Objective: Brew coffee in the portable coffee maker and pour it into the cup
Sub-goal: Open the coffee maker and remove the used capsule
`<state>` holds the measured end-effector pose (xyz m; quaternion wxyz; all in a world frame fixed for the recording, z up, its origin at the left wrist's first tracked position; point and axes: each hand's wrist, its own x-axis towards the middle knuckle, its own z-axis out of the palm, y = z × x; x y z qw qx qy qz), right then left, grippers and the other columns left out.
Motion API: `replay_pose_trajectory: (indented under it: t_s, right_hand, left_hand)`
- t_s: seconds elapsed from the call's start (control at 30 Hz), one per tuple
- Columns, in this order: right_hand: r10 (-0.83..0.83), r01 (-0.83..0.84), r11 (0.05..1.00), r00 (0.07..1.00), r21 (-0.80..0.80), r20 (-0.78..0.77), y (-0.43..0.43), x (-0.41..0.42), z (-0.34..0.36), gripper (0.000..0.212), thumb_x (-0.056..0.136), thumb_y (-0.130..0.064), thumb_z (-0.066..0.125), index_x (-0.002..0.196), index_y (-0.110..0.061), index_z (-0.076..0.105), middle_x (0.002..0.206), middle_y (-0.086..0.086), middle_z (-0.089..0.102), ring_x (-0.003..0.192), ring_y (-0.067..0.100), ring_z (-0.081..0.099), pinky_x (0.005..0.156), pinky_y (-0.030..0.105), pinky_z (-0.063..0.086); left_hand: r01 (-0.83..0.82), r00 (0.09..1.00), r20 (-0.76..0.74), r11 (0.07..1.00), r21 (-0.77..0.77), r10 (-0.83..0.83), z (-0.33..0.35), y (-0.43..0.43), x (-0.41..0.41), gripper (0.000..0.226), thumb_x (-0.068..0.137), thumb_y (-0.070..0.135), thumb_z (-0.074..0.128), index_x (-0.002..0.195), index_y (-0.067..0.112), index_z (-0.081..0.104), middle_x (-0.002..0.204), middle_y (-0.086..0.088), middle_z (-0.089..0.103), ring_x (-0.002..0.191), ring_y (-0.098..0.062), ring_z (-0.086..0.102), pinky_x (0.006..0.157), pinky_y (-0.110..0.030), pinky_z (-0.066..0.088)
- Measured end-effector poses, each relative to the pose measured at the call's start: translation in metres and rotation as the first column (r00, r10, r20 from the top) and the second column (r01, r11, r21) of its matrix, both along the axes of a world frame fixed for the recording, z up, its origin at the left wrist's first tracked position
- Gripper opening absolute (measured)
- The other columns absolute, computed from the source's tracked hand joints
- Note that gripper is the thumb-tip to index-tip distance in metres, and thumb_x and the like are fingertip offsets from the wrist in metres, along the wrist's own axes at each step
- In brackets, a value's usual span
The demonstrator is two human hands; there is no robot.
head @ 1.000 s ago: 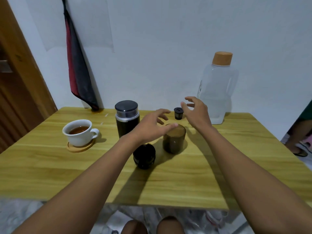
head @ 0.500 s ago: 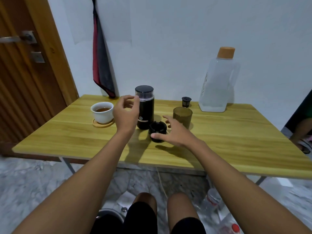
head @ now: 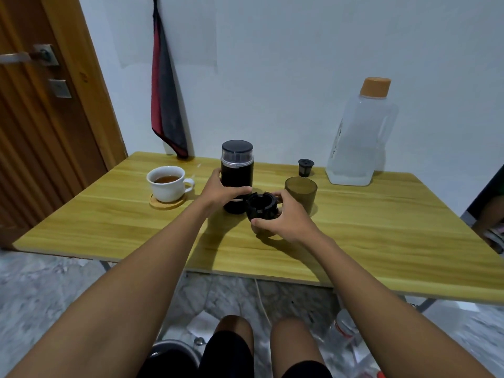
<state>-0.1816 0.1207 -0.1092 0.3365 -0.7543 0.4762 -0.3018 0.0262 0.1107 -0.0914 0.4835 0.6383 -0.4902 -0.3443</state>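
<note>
Having closed, my left hand (head: 219,190) grips the coffee maker (head: 236,173); my right hand (head: 290,221) now holds the black cap (head: 262,205); assembly probably next.

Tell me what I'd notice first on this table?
Two hands meet in the middle of the table: the left hand grips a tall black coffee maker, and the right hand holds a black round piece right beside it. To the left sits a white cup of brown drink on a wooden coaster, and at the back right stands a big clear jug with an orange cap.
</note>
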Motion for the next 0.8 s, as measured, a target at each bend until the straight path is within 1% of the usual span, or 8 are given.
replay_pose_trajectory:
  t_s: [0.13,0.23,0.33,0.43,0.5,0.63,0.7,0.8]
  right_hand:
    - [0.055,-0.055,0.998,0.998,0.002,0.041,0.003,-0.002,0.001,0.083,0.059,-0.055,0.081,0.129,-0.029,0.045,0.125,-0.004,0.059,0.108,0.02,0.063,0.09,0.046,0.057]
    - [0.067,-0.067,0.998,0.997,-0.006,0.035,0.006,-0.008,-0.002,0.083,0.059,-0.059,0.076,0.131,-0.029,0.046,0.128,-0.007,0.056,0.116,0.017,0.057,0.096,0.039,0.053]
    - [0.068,-0.068,0.998,0.997,-0.015,0.041,0.011,-0.014,-0.005,0.077,0.06,-0.063,0.071,0.127,-0.035,0.048,0.119,-0.017,0.053,0.116,0.011,0.053,0.094,0.026,0.048]
    - [0.067,-0.065,0.998,0.995,-0.02,0.07,0.009,-0.016,-0.007,0.08,0.065,-0.059,0.072,0.135,-0.028,0.05,0.127,-0.009,0.055,0.121,0.014,0.052,0.104,0.04,0.047]
    - [0.045,-0.043,0.999,0.992,-0.023,0.114,0.006,-0.012,-0.005,0.078,0.07,-0.054,0.076,0.139,-0.028,0.049,0.131,-0.006,0.056,0.122,0.015,0.053,0.103,0.038,0.048]
    - [-0.01,0.02,0.999,0.967,-0.036,0.255,0.006,0.0,0.011,0.074,0.064,-0.059,0.078,0.13,-0.037,0.051,0.123,-0.014,0.062,0.107,0.001,0.06,0.083,0.02,0.05]
    - [-0.019,0.036,0.998,0.948,-0.049,0.318,0.005,0.003,0.017,0.071,0.063,-0.058,0.08,0.125,-0.04,0.051,0.116,-0.021,0.064,0.106,0.003,0.063,0.085,0.027,0.054]
    - [-0.032,0.049,0.998,0.911,-0.032,0.412,0.001,0.004,0.024,0.074,0.06,-0.057,0.085,0.123,-0.037,0.053,0.117,-0.016,0.065,0.107,0.009,0.066,0.087,0.031,0.057]
  left_hand:
    - [-0.041,0.999,-0.031,0.998,-0.051,0.04,-0.001,-0.009,-0.002,0.071,0.065,0.025,0.094,0.124,0.019,0.056,0.109,0.004,0.066,0.108,-0.021,0.065,0.084,-0.029,0.051]
    - [-0.054,0.997,-0.055,0.991,-0.123,0.048,0.004,-0.007,-0.003,0.062,0.068,0.029,0.093,0.12,0.019,0.06,0.108,0.006,0.069,0.102,-0.014,0.067,0.079,-0.026,0.056]
    - [-0.08,0.963,-0.269,0.971,-0.224,0.017,0.024,-0.006,-0.006,0.055,0.074,0.021,0.09,0.121,0.013,0.062,0.111,0.0,0.07,0.1,-0.013,0.07,0.068,-0.025,0.061]
    - [-0.123,0.935,-0.355,0.958,-0.259,0.024,0.051,-0.003,-0.01,0.045,0.077,0.024,0.087,0.115,0.018,0.063,0.111,0.002,0.07,0.098,-0.01,0.07,0.064,-0.02,0.059]
    - [-0.093,0.951,-0.31,0.965,-0.247,0.012,0.064,0.001,-0.012,0.043,0.077,0.033,0.086,0.114,0.023,0.064,0.109,0.006,0.071,0.095,-0.007,0.071,0.06,-0.019,0.057]
    - [-0.027,0.968,-0.249,0.975,-0.22,-0.029,0.078,0.009,-0.02,0.046,0.077,0.042,0.084,0.115,0.026,0.065,0.11,0.007,0.074,0.095,-0.009,0.072,0.072,-0.029,0.056]
    - [-0.014,0.969,-0.244,0.977,-0.212,-0.039,0.081,0.012,-0.022,0.049,0.075,0.045,0.084,0.117,0.025,0.067,0.11,0.007,0.075,0.097,-0.011,0.072,0.078,-0.034,0.057]
    - [0.012,0.965,-0.254,0.982,-0.19,-0.061,0.085,0.015,-0.021,0.052,0.074,0.047,0.083,0.118,0.023,0.068,0.109,0.005,0.076,0.101,-0.015,0.072,0.088,-0.042,0.058]
